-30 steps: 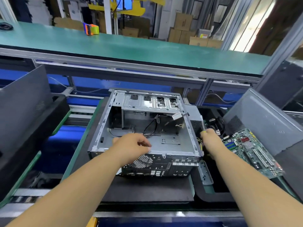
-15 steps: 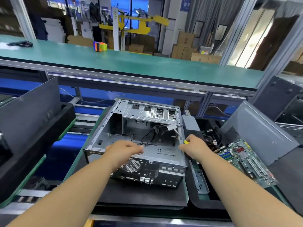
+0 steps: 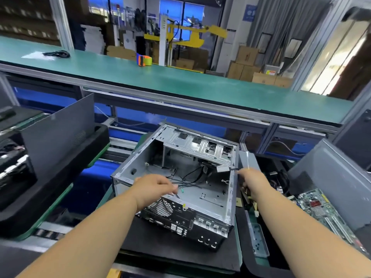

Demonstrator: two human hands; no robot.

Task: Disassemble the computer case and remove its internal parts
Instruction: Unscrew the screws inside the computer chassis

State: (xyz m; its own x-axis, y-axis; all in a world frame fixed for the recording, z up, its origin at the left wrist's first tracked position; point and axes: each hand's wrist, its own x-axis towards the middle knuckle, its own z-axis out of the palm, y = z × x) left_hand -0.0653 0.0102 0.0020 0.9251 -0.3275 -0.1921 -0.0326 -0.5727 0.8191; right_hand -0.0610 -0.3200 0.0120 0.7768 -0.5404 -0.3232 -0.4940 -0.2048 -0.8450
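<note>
Grey sheet-metal computer case [image 3: 216,189] open-sided on a black mat [image 3: 160,245], tipped slightly toward the right, already largely gutted: green motherboard [image 3: 321,209] out and lying in the tray to the right, side panel off. Still inside: silver drive cage [image 3: 200,145] at the far end and a tangle of thin black cables [image 3: 190,177] with a grey connector [image 3: 222,168]. Probably late in the strip-down, loose wiring and cage left.

Left hand [image 3: 154,189] reaching over the near rim into the bay, fingers curled round the black cables. Right hand [image 3: 253,182] at the case's right wall, fingers closed round a slim screwdriver [image 3: 248,161], pale shaft pointing up and away.
</note>
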